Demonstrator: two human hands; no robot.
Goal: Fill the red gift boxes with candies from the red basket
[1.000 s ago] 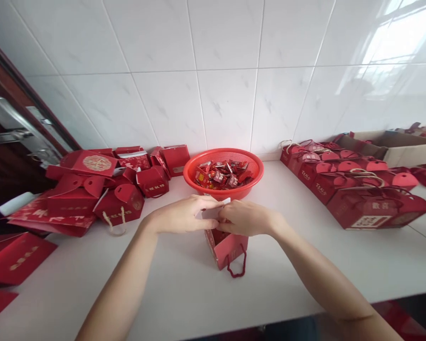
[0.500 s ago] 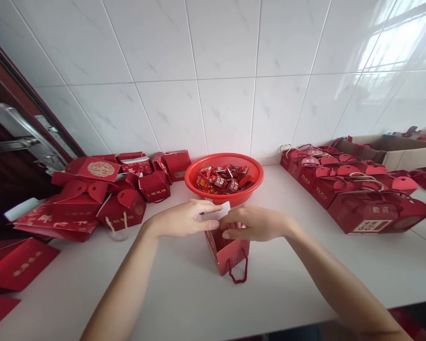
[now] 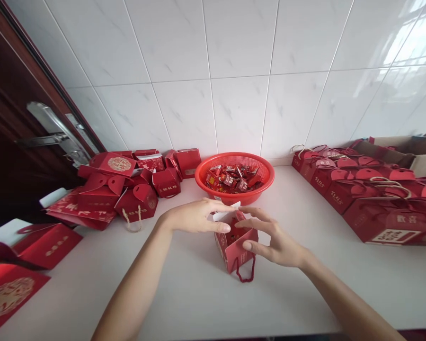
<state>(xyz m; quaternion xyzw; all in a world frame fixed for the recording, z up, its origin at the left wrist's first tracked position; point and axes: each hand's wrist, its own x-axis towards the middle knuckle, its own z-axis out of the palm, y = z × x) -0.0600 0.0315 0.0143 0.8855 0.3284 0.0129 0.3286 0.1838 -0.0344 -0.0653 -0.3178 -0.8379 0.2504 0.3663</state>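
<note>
A small red gift box point(image 3: 239, 251) stands upright on the white counter with its top open and a dark red cord handle point(image 3: 246, 274) hanging on the near side. My left hand point(image 3: 199, 215) reaches over its left edge, fingers stretched out and thumb at the opening. On the other side my right hand point(image 3: 275, 239) has its fingers spread over the right part of the opening, with nothing seen in them. Just behind the box sits a red plastic basket point(image 3: 199, 182) holding wrapped candies point(image 3: 234, 179). The hands partly hide the inside of the box.
Red gift boxes point(image 3: 102, 192) lie heaped at the left, by a dark door with a metal handle point(image 3: 51, 137). Rows of closed red boxes point(image 3: 355, 189) stand at the right, with a cardboard carton point(image 3: 424, 161) behind. A tiled wall point(image 3: 241, 113) backs the counter point(image 3: 184, 293).
My right hand has drawn back toward the right and its fingers have spread. My left hand stays over the box's left edge. The view has swung a little left.
</note>
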